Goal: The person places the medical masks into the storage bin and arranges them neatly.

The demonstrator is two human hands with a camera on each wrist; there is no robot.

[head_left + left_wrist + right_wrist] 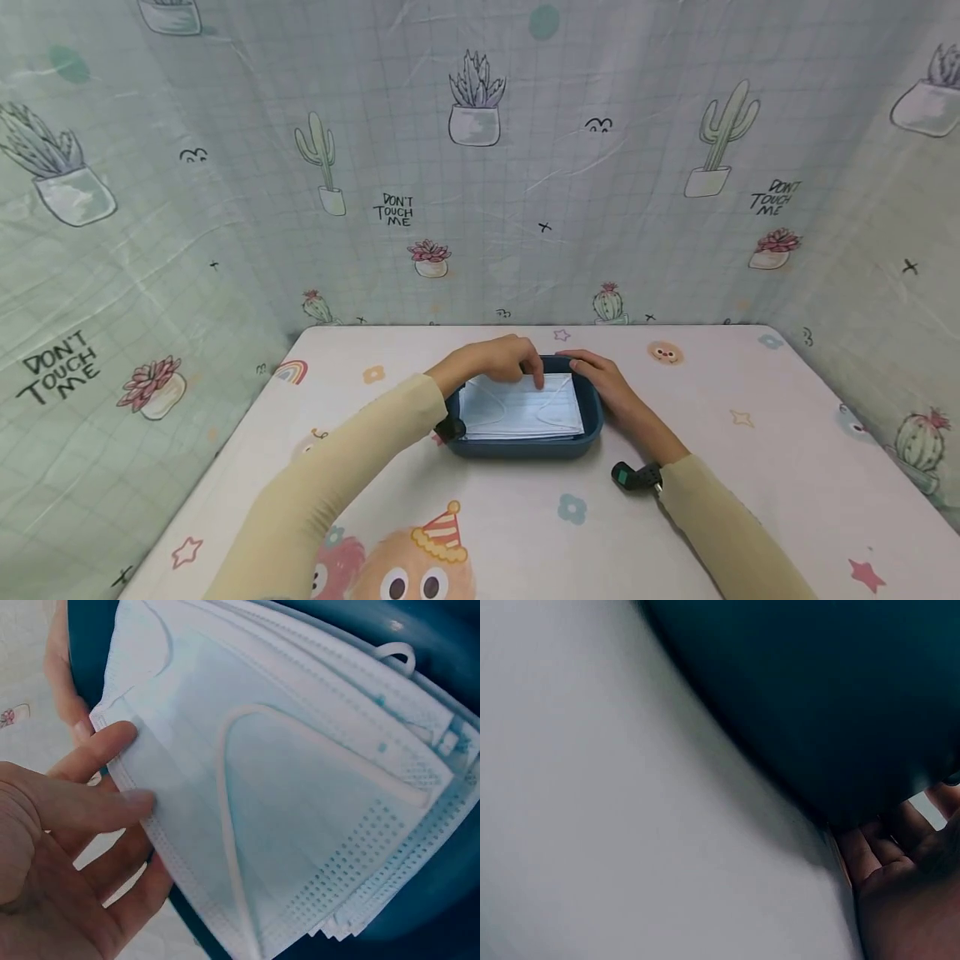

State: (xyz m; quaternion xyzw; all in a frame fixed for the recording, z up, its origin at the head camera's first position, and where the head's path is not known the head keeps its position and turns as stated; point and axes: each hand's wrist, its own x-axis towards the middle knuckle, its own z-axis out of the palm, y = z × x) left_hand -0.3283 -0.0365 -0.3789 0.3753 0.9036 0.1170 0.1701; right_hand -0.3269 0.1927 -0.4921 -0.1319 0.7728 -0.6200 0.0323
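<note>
A dark blue plastic box (517, 448) holds a stack of light blue face masks (517, 412) with white ear loops. My left hand (504, 360) reaches over the box from the left and back, one finger bent down onto the masks. In the left wrist view, the thumb and forefinger of the left hand (82, 825) touch the edge of the top mask (195, 765), while its other fingers lie by the rim. At the back right corner, my right hand (609, 385) grips the box. Its fingers (862, 859) press against the box's outer wall in the right wrist view.
The box stands on a white table (517, 517) printed with cartoon figures, stars and flowers. Behind it and at both sides hangs a pale curtain (525, 183) with a cactus print. Dark wrist straps (637, 477) sit at the sleeve ends.
</note>
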